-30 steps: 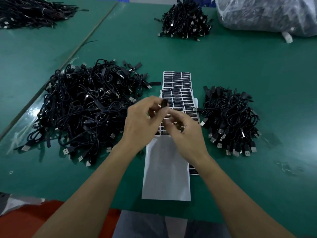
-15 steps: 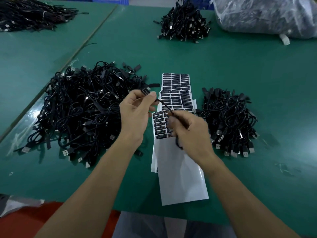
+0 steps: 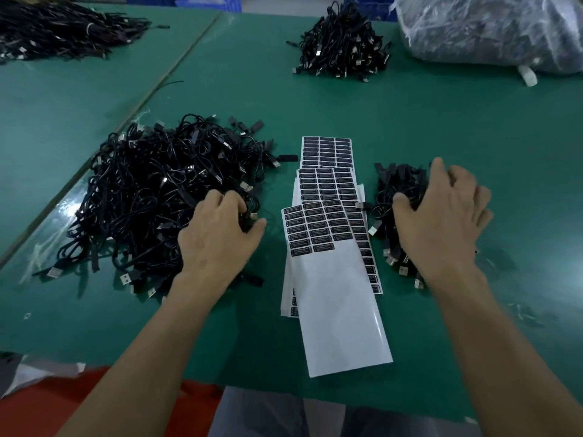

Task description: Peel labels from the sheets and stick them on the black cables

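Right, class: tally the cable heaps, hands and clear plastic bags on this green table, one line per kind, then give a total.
Cable heaps: 4
Hands, left hand and right hand: 2
Plastic bags: 1
Total: 7

1 view only: a wide-angle camera on the person's head, facing forward and steeply down onto the green surface (image 3: 410, 121). It sits near: both forearms cross the bottom edge, left hand (image 3: 217, 238) left of centre on the black cables (image 3: 142, 200), right hand (image 3: 441, 222) right of centre. The label sheets (image 3: 331, 247) lie mid-frame; the far surface bends along the top edge.
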{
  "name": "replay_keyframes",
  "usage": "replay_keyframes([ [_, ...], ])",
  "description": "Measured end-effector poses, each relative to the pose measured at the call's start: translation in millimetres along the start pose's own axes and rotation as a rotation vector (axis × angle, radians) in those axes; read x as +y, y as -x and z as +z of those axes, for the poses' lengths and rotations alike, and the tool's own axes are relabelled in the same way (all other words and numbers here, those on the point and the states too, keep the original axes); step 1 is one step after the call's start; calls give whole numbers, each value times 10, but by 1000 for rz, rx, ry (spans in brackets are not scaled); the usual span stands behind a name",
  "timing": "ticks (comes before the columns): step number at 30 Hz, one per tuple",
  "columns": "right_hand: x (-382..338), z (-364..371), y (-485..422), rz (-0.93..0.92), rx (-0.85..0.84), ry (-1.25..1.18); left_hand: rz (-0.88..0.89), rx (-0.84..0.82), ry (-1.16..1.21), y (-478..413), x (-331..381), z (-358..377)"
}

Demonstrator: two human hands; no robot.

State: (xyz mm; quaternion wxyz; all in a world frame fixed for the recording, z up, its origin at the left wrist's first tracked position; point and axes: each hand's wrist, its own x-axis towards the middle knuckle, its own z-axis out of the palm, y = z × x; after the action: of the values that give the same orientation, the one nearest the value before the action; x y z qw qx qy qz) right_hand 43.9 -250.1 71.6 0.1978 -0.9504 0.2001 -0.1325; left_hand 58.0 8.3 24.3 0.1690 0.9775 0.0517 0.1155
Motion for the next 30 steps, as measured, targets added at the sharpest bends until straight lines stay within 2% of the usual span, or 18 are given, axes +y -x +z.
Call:
replay_keyframes([
  [5,-154,148,191,-193,57,-95,16,-39,-51,45,1,24],
  [10,-243,317,337,-343,-62,-170,15,8,14,29,-1,8],
  [12,-261,382,381,-368,-139,-197,9,62,140,24,5,9],
  [15,-299,453,426,-412,-264,-266,-62,106,481,-17,64,-16],
  [17,-342,465,458,-430,-372,-403,-122,127,665,-43,126,-20],
  [21,-448,476,547,-315,-627,-717,-257,162,1040,-56,300,14],
  [24,-514,493,575,-282,-609,-849,-320,207,1228,-11,377,54],
  [28,-511,474,530,-269,-532,-874,-299,342,1326,65,379,84],
  [30,-475,464,494,-254,-532,-890,-310,354,1379,70,341,94],
])
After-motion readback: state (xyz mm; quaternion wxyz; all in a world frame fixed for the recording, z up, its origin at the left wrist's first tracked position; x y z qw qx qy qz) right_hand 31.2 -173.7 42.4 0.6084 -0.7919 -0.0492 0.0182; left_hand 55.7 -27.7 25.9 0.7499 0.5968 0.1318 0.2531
